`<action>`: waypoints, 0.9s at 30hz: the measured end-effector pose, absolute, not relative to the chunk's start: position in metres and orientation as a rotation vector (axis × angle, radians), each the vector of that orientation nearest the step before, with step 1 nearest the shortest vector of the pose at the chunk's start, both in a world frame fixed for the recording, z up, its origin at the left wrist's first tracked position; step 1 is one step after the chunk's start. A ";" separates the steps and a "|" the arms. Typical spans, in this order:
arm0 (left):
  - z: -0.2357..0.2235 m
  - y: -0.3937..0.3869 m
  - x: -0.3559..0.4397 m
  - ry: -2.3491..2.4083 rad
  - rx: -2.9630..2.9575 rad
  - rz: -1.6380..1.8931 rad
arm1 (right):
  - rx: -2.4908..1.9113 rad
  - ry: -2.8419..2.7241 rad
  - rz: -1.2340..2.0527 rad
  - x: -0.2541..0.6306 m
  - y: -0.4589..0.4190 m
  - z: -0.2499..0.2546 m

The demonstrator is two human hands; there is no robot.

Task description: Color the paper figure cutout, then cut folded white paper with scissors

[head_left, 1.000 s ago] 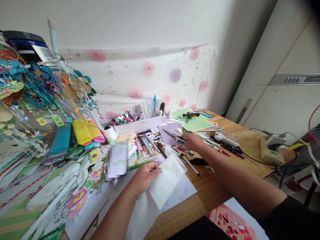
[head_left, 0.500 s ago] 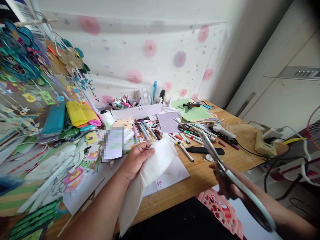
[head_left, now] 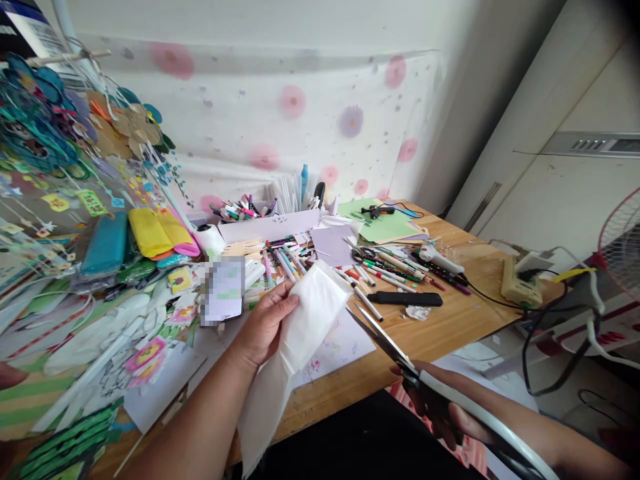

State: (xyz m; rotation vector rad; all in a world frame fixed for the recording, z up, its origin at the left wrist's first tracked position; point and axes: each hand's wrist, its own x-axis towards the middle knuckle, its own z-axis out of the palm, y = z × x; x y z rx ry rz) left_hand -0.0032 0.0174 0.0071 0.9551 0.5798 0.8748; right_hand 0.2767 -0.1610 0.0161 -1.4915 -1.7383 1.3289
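A strip of thin white fabric or paper (head_left: 313, 313) hangs folded from my left hand (head_left: 270, 323), pinched between thumb and fingers over the table's front edge. Its long tail drops toward my lap. My right hand (head_left: 450, 407) is wrapped around the handles of large scissors (head_left: 387, 343). The scissor blades are slightly parted and point up and left, their tips close to the strip's right edge but apart from it. Beneath the strip lies a white sheet (head_left: 345, 347) with pinkish marks.
Many markers (head_left: 395, 267) and a black bar-shaped object (head_left: 407, 299) lie across the wooden table (head_left: 470, 300). A phone (head_left: 223, 293) and paper cutouts (head_left: 145, 357) are at left. Hanging ornaments (head_left: 45, 127) crowd the upper left. A power strip (head_left: 520, 283) and a fan (head_left: 623, 240) stand at right. Part of another hand (head_left: 11, 375) shows at the left edge.
My right hand has brought the scissors left and down, nearer the white strip. My left hand keeps its hold with little movement. Another hand has come into view at the far left.
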 end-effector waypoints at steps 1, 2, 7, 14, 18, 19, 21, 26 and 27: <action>0.008 0.017 -0.003 0.579 0.951 0.870 | -1.506 -1.787 1.304 0.277 -0.159 0.018; 0.008 0.016 -0.003 0.579 0.946 0.870 | -1.519 -1.845 1.271 0.276 -0.158 0.019; 0.010 0.015 -0.001 0.604 0.909 0.875 | -1.497 -1.977 1.159 0.264 -0.147 0.028; 0.008 0.013 -0.001 0.627 0.956 0.840 | -1.387 -1.998 1.167 0.250 -0.138 0.028; 0.006 0.014 -0.001 0.614 0.987 0.805 | -1.400 -1.966 1.190 0.249 -0.135 0.028; 0.005 0.015 -0.001 0.608 0.992 0.798 | -1.395 -1.970 1.210 0.249 -0.134 0.028; 0.003 0.015 0.000 0.599 0.998 0.794 | -1.375 -1.987 1.220 0.248 -0.133 0.026; 0.000 0.015 0.002 0.584 1.000 0.790 | -1.334 -1.937 1.236 0.248 -0.133 0.024; 0.000 0.015 0.002 0.584 0.998 0.790 | -1.335 -1.937 1.240 0.248 -0.134 0.024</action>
